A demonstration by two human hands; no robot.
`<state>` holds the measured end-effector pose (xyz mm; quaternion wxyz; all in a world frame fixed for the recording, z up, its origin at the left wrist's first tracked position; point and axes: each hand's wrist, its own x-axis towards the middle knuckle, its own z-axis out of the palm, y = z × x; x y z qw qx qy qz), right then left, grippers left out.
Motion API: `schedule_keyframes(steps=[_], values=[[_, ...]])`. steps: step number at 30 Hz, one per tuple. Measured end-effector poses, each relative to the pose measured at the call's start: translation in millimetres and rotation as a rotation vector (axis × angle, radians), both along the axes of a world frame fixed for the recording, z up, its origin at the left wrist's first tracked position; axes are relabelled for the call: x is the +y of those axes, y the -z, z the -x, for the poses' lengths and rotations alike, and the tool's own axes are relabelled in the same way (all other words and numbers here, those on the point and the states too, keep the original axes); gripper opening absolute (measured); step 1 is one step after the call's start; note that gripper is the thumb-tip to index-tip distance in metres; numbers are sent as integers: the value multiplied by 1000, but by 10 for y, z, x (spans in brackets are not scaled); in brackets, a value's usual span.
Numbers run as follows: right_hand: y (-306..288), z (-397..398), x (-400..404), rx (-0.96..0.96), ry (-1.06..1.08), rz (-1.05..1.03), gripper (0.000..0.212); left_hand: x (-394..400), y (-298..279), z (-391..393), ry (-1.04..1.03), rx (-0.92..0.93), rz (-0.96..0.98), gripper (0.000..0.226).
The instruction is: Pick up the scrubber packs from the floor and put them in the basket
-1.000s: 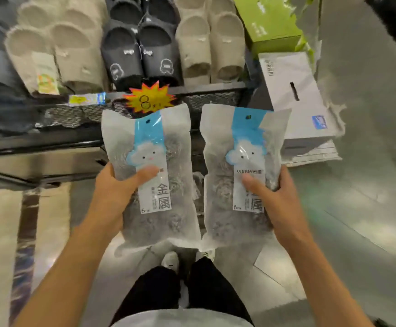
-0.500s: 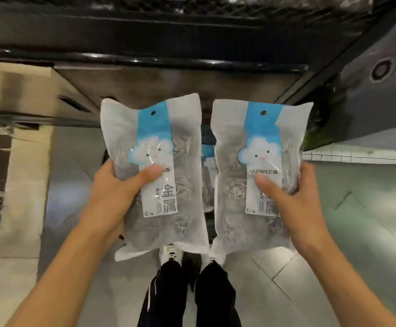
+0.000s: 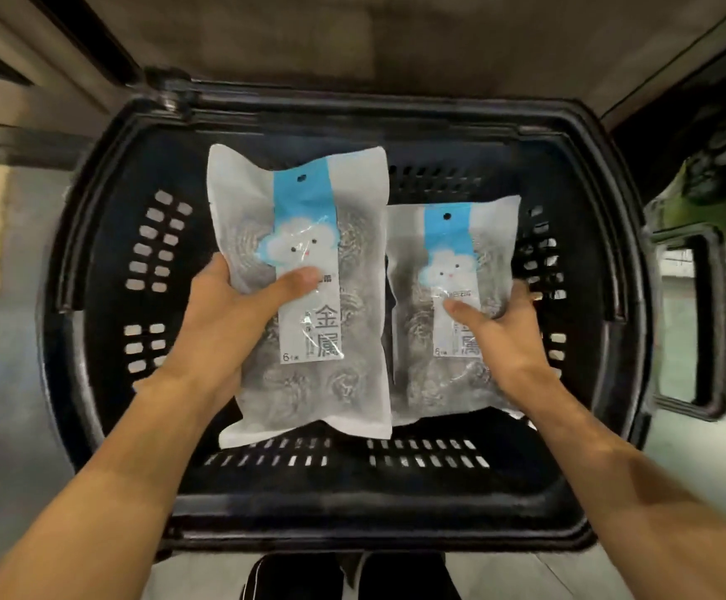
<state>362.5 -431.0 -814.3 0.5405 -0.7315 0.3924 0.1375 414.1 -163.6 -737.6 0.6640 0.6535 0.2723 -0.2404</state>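
The left hand (image 3: 227,322) grips a clear plastic pack of grey steel-wool scrubbers with a blue-and-white cloud label (image 3: 309,296), thumb pressed across the front of the label and the fingers hidden behind the pack's left edge. The right hand (image 3: 499,335) grips a second, matching scrubber pack (image 3: 447,313) the same way, thumb on its label and fingers curled behind its right edge. The two packs sit side by side between the hands, their inner edges touching or nearly so; the left-hand pack looks larger and nearer the camera, the right-hand pack lower. Both are held over the open inside of a black plastic shopping basket with slotted walls (image 3: 149,262), which spreads out beneath and around both hands; whether either pack touches the basket floor cannot be told. A black loop handle (image 3: 707,322) lies outward of the right hand, beyond the basket's rim. Below the wrists, past the near rim, the tips of dark shoes (image 3: 292,578) show on the pale floor (image 3: 15,383)
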Motion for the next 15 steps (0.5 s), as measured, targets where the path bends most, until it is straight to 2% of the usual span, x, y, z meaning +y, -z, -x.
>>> schedule_keyframes(steps=[3, 7, 11, 15], values=[[197, -7, 80, 93, -96, 100, 67, 15, 66, 29, 6, 3, 15, 70], [148, 1, 164, 104, -274, 399, 94, 54, 75, 54, 14, 15, 4, 68], [-49, -42, 183, 21, -527, 715, 75, 93, 43, 55, 18, 35, -29, 66], [-277, -83, 157, -123, -631, 821, 71, 95, 8, 42, 38, 59, -26, 63]])
